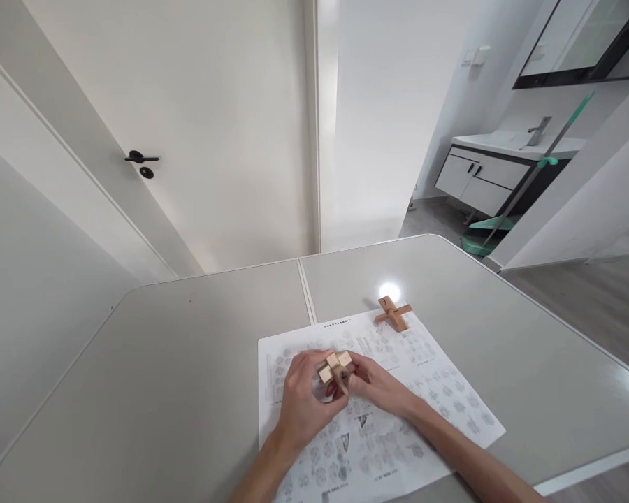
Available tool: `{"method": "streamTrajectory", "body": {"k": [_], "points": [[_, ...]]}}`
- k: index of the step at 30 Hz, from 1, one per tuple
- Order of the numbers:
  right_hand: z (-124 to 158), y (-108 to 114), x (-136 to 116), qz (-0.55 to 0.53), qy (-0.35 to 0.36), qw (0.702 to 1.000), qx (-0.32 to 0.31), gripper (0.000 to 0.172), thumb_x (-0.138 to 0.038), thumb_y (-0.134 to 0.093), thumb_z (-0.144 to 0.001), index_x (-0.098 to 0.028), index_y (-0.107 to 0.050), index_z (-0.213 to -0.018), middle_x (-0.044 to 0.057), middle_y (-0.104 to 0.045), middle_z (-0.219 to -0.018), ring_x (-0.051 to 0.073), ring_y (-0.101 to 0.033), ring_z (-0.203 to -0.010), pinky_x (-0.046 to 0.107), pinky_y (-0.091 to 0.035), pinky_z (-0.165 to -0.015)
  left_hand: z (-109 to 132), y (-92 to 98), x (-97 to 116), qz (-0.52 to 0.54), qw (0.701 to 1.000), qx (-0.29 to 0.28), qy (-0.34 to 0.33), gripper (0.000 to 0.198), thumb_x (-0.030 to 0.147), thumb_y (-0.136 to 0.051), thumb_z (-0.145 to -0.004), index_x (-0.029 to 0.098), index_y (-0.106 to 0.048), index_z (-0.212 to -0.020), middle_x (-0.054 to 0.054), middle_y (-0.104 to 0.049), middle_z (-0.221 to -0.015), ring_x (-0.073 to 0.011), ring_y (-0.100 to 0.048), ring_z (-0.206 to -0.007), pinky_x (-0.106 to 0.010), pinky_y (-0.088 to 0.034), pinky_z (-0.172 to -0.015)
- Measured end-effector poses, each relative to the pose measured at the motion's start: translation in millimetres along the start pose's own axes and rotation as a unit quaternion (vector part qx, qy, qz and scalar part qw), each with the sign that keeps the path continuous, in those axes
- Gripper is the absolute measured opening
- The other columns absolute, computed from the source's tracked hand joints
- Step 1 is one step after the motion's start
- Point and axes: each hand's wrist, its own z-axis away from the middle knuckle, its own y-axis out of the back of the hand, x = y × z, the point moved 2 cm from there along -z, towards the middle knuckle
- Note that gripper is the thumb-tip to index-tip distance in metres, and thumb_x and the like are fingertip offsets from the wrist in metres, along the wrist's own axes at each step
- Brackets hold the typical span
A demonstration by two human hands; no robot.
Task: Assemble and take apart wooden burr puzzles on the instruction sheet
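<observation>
A small wooden burr puzzle (337, 366) of light, interlocked blocks is held between my two hands above a printed sheet. My left hand (307, 395) curls around its left and near side, thumb and fingers closed on it. From the right, my right hand (371, 383) grips the same puzzle with its fingertips. A dark mark shows on one block near the right thumb. The puzzle's underside and some fingertips are hidden. Farther off, a cross-shaped wooden puzzle piece (395, 314) with a dark mark lies at the sheet's far right corner, apart from both hands.
The white sheet (424, 447) carries rows of small grey diagrams and lies on a grey table (199, 391) with a seam. Beyond the table stand a white door (214, 126) and a wall. At the far right are a sink cabinet (482, 178) and a green dustpan (476, 246).
</observation>
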Motion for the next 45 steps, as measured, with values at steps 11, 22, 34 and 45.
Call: {"method": "streamTrajectory", "body": {"k": [11,22,34,45], "points": [[2.3,12.2,1.0,0.274,0.098,0.948,0.129,0.038,-0.053,-0.045,-0.105,-0.022,-0.060,-0.090,0.003,-0.062,-0.083,0.019,-0.054,-0.073,0.031,-0.041,-0.070,-6.9,7.8,-2.6,0.155,0.972,-0.116,0.133,0.056,0.026,-0.086,-0.071,0.027,-0.059,-0.120,-0.004,-0.071,-0.114,-0.0250,-0.069,-0.104,-0.043,-0.057,-0.094],[-0.5,13.1,-2.3,0.251,0.058,0.960,0.110,0.053,-0.057,-0.042,-0.104,-0.022,-0.030,-0.066,-0.005,-0.029,-0.060,0.012,-0.027,-0.056,0.028,-0.023,-0.054,-3.8,2.9,-4.4,0.083,0.992,-0.086,0.038,0.059,0.020,-0.082,-0.074,0.030,-0.056,-0.126,-0.005,-0.069,-0.114,-0.0255,-0.069,-0.102,-0.043,-0.058,-0.089],[-7.6,18.9,3.3,-0.074,-0.064,0.983,0.153,0.055,-0.067,-0.054,-0.096,-0.020,-0.053,-0.068,-0.005,-0.048,-0.053,0.009,-0.038,-0.041,0.024,-0.031,-0.041,-6.1,2.9,-13.7,0.061,0.990,-0.078,0.103,0.078,0.029,-0.077,-0.086,0.036,-0.034,-0.152,-0.008,-0.066,-0.131,-0.0244,-0.067,-0.106,-0.044,-0.056,-0.093],[-13.8,49.6,11.8,-0.375,-0.072,0.890,0.249,0.038,-0.048,-0.087,-0.077,-0.018,-0.064,-0.084,-0.003,-0.054,-0.069,0.006,-0.032,-0.048,0.015,-0.020,-0.034,-9.4,-1.0,-14.9,0.041,0.994,-0.061,0.077,0.028,0.027,-0.061,-0.096,0.029,-0.060,-0.123,-0.006,-0.069,-0.113,-0.0205,-0.067,-0.093,-0.039,-0.058,-0.086]]}}
